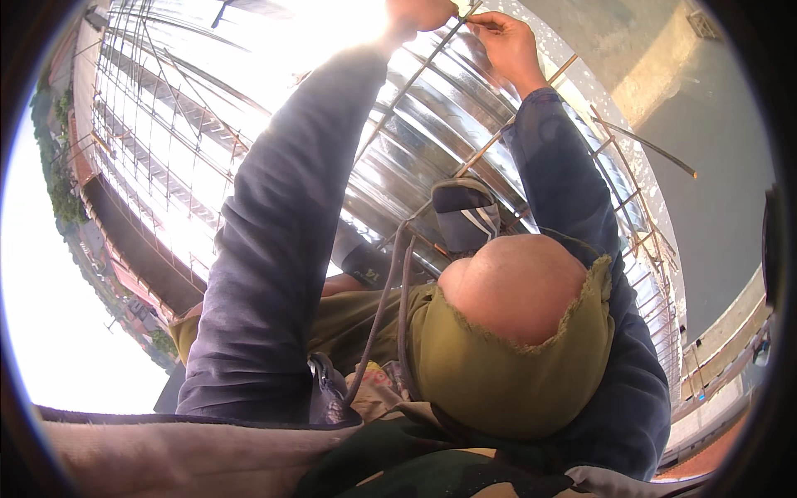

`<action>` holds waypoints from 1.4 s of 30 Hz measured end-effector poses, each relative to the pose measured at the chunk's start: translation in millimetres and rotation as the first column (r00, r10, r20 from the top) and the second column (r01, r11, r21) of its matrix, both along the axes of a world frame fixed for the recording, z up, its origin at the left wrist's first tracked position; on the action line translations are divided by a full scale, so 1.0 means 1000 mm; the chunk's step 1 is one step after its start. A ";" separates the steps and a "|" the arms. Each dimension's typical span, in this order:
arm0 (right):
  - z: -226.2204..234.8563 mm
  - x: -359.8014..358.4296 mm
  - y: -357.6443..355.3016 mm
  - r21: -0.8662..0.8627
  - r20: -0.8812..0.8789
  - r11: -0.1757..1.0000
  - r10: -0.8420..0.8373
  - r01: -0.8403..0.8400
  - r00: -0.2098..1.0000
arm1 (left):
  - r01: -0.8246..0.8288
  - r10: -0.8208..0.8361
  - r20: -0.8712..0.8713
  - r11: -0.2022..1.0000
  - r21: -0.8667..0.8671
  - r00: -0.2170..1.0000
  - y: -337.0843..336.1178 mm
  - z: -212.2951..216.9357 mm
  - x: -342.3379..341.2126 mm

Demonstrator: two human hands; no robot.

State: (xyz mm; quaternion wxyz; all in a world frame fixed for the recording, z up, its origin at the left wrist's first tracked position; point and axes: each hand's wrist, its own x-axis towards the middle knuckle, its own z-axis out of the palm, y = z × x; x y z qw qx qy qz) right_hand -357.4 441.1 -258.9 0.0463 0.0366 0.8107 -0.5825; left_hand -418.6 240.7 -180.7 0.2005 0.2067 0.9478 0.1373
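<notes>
At the top edge my left hand point(422, 14) is closed, its fingertips against a thin steel bar point(413, 78); glare washes out part of this hand. Just across the bar, my right hand point(508, 51) pinches with thumb and forefinger close to the same spot. Something small and dark shows between the fingertips, too small to make out. The bar slants down and left over shiny, ribbed metal sheeting point(398, 158). A second, rusty bar point(481, 154) crosses below my right hand.
My shoe point(466, 214) rests among the bars below my hands. A cut bar point(652, 149) juts out at the right, beside a grey concrete surface point(722, 199). More bars form a grid point(166, 124) at the left, past a brown edge board point(141, 232). Strong glare covers the upper left.
</notes>
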 end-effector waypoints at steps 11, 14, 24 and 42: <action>-0.012 -0.013 0.002 -0.418 0.058 0.904 -0.074 0.091 0.996 | -0.072 0.061 -0.199 0.996 -0.047 0.978 0.060 0.006 0.059; 0.031 -0.019 -0.001 -0.342 0.313 0.940 0.104 0.010 0.944 | -0.024 0.035 -0.298 0.999 0.043 0.954 0.035 -0.005 0.080; 0.023 -0.012 0.004 -0.475 0.290 0.874 0.051 0.098 0.956 | -0.172 0.170 0.134 0.985 0.004 0.976 -0.035 -0.062 -0.039; 0.100 0.019 -0.014 0.194 0.026 0.978 0.067 -0.071 0.997 | -0.533 0.365 0.431 0.756 0.380 0.825 0.007 0.012 0.137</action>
